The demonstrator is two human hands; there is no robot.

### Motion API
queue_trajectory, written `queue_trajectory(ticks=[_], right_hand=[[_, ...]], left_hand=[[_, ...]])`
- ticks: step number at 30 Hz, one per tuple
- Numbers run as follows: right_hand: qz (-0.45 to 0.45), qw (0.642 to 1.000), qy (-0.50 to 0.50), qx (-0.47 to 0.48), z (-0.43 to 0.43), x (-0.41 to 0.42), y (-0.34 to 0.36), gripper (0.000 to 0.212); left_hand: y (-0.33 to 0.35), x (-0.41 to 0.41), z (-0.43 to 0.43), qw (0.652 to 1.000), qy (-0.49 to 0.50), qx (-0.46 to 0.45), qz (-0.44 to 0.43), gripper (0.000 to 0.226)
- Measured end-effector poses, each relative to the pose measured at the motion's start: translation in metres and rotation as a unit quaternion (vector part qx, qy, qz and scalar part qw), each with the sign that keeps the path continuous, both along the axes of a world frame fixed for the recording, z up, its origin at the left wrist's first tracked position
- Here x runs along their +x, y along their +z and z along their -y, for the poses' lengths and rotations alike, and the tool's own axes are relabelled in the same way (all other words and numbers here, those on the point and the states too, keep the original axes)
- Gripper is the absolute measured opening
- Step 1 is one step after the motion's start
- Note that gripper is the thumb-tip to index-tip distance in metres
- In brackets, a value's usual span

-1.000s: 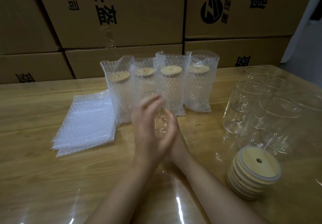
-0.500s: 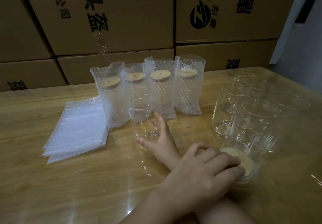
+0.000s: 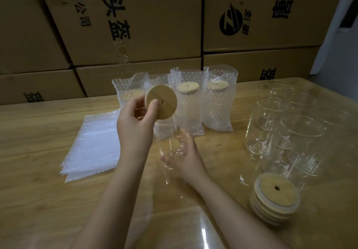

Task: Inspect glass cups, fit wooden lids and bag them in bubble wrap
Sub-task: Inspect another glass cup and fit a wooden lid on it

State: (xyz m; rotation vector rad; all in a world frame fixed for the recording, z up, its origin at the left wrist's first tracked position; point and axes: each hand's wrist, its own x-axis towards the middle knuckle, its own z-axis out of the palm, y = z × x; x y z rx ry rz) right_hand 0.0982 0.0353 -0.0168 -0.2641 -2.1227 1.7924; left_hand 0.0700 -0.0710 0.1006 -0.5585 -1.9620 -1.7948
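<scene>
1. Head view, left hand: The left hand (image 3: 135, 124) is raised over the table (image 3: 38, 190). It pinches a wooden lid (image 3: 162, 101), with the thumb on the near face and the fingers curled behind the edge. The lid is tilted, its flat face and small hole towards the camera.
2. Head view, right hand: The right hand (image 3: 188, 157) holds a clear glass cup (image 3: 168, 138) low on its body. The thumb is on the near side and the fingers wrap the far side. The cup is upright with its mouth open. Whether its base rests on the table cannot be told.
3. Head view, lid and cup: The lid sits above the cup's rim and is not fitted. Whether lid and rim touch cannot be told.
4. Head view, behind the hands: A row of bagged cups (image 3: 189, 101) stands upright in bubble wrap with lids on.
5. Head view, left side: A flat pile of bubble-wrap bags (image 3: 93, 146) lies on the table.
6. Head view, right side: A group of empty glasses (image 3: 271, 124) stands upright. Nearer the camera is a stack of lids (image 3: 275, 198).
7. Head view, background: Cardboard boxes (image 3: 145, 26) are stacked behind the table.
</scene>
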Motion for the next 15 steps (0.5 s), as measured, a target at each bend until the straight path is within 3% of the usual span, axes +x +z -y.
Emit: queue_trajectory(ticks=[2, 4, 11, 15], right_hand=[[-0.014, 1.000, -0.003, -0.006, 0.000, 0.002, 0.001, 0.099], [-0.015, 1.000, -0.002, -0.008, -0.001, 0.001, -0.001, 0.099], [-0.005, 1.000, -0.001, -0.014, 0.000, 0.001, -0.003, 0.098], [0.006, 1.000, -0.002, -0.008, 0.000, -0.001, -0.004, 0.099]], left_hand=[[-0.006, -0.007, -0.002, 0.998, 0.007, 0.033, 0.059, 0.023], [-0.011, -0.008, -0.005, 0.997, 0.022, 0.023, 0.064, 0.028], [-0.022, -0.010, -0.016, 0.994, 0.062, -0.087, 0.011, 0.022], [-0.026, -0.013, -0.014, 0.983, 0.079, -0.159, -0.048, 0.043]])
